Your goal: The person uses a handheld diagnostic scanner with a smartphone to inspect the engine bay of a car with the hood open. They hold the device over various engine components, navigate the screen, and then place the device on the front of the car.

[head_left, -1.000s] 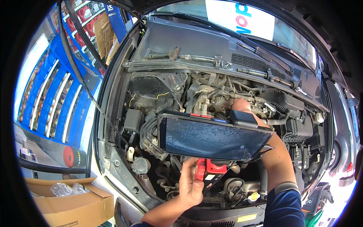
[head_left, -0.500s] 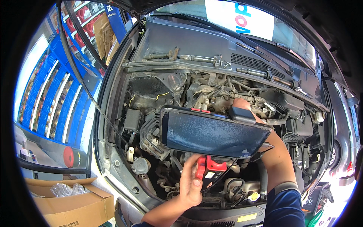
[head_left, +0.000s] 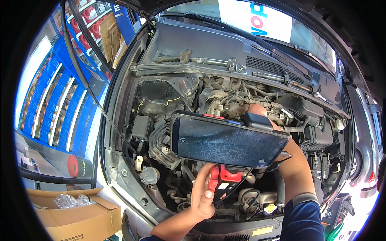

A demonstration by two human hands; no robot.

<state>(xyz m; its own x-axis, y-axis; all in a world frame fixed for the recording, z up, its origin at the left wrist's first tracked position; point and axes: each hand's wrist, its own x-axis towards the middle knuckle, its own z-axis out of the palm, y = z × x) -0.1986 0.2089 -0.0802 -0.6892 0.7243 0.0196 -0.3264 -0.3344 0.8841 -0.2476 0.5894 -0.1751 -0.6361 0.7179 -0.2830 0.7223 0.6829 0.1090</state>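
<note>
My left hand is wrapped round the red and black handle of an inspection camera, held over the engine bay. Its wide screen shows a mottled, dark blue-grey picture. A thin black cable hangs by the handle. My right arm passes behind the screen's right end. Beyond it, my right hand reaches to the engine; its fingers are largely hidden, so their grip is unclear. A slim metal-tipped piece sticks out beside the screen's lower right corner, near my right forearm.
Several greasy metal rod-shaped parts lie along the cowl below the windshield. A black prop or hose runs down the left. Past the fender stand an open cardboard box and blue shelving. A black battery sits at right.
The picture on the screen has shifted to a more streaked, mottled texture, and a small white icon now shows at its left. Both hands stay almost where they were.
</note>
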